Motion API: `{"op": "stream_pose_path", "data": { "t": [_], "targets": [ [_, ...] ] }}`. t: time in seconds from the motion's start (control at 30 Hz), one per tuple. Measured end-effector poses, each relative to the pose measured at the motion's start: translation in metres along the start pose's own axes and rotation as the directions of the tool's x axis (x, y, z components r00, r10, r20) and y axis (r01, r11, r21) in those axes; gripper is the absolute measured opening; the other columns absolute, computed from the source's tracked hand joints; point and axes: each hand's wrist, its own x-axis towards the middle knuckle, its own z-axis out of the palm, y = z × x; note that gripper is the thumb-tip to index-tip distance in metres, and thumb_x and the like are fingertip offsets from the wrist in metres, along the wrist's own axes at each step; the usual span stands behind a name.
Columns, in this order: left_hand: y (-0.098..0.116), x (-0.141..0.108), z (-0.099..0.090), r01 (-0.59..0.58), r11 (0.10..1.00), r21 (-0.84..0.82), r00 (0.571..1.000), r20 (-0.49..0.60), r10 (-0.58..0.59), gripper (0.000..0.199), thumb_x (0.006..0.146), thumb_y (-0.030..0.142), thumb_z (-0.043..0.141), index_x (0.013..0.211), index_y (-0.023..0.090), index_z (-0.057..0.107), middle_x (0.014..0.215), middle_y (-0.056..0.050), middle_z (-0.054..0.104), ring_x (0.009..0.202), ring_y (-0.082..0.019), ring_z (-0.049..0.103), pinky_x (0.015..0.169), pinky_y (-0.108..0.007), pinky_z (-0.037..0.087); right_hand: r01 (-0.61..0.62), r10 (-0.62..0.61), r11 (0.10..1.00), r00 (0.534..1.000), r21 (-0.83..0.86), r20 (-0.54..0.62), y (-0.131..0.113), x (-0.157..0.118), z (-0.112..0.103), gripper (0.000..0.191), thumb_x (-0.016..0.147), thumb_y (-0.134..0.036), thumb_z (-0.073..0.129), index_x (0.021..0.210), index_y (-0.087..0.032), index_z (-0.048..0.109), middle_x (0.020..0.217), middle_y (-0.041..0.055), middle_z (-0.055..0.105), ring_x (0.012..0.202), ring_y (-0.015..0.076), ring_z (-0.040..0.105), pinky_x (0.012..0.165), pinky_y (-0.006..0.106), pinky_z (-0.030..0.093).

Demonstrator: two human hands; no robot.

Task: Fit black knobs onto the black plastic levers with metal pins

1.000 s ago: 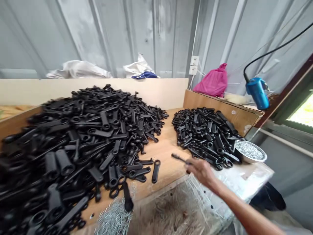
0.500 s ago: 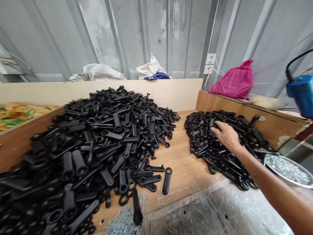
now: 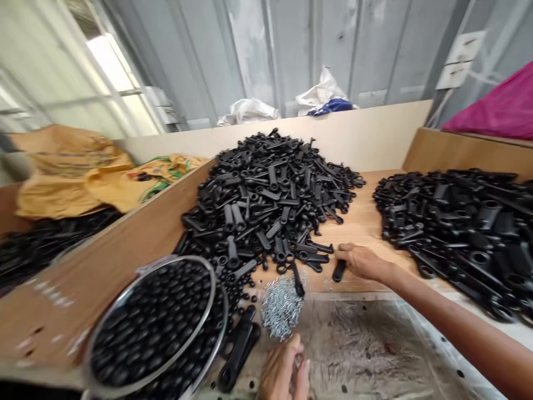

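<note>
My right hand [image 3: 360, 260] has its fingers on a single black handle [image 3: 339, 270] lying on the wooden board, between two heaps. At the bottom centre my left hand [image 3: 285, 369] is closed in a pinch, just below a pile of small silver screws [image 3: 281, 306]; what it holds, if anything, is hidden. Left of it lie a few larger black handles [image 3: 239, 353]. The big heap of black handles [image 3: 270, 194] rises behind the screws, and a second heap [image 3: 462, 222] spreads on the right.
A round metal-rimmed container [image 3: 92, 355] of black knobs stands front left. Yellow sacks [image 3: 75, 172] lie behind the slanting wooden divider [image 3: 158, 239]. A pink bag [image 3: 495, 108] rests on the right ledge.
The view has swung left, bringing the knob container and my left hand into sight. My right hand has left the right heap and come to the lone handle.
</note>
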Motion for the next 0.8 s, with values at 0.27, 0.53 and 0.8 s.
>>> {"op": "stream_pose_path", "data": {
  "t": [0.27,0.53,0.8],
  "targets": [
    [0.030,0.025,0.017,0.456,0.787,-0.416,0.847,0.475,-0.239,0.025,0.078,0.032,0.046,0.076,0.012,0.062,0.058,-0.003,0.053,0.056,-0.012,0.047,0.057,-0.024,0.037,-0.109,0.066,0.972,0.977,0.209,0.203,0.001,-0.034,0.001,0.013,0.060,-0.014,0.044,0.067,-0.017,0.054,0.055,0.0006,0.050,0.052,0.0162,0.048,0.048,0.025,0.027],
    [0.055,0.069,0.056,0.621,0.042,-0.783,0.735,0.562,-0.379,0.060,0.059,0.047,0.070,0.103,0.012,0.048,0.103,-0.010,0.055,0.089,-0.019,0.053,0.079,-0.029,0.043,-0.129,-0.037,0.599,0.981,0.791,0.189,-0.081,-0.050,-0.016,0.026,0.064,-0.023,0.054,0.090,-0.021,0.059,0.071,-0.0016,0.060,0.066,0.0163,0.055,0.055,0.022,0.039],
    [0.037,0.061,0.057,0.737,0.240,-0.631,0.628,0.510,-0.588,0.024,0.072,0.039,0.050,0.078,0.016,0.051,0.054,0.004,0.044,0.043,-0.008,0.035,0.044,-0.022,0.027,0.047,-0.059,0.885,0.998,0.463,0.011,-0.096,-0.004,-0.047,0.028,0.081,-0.036,0.039,0.062,-0.021,0.054,0.054,-0.0007,0.057,0.051,0.0146,0.053,0.048,0.023,0.038]
  ]
}}
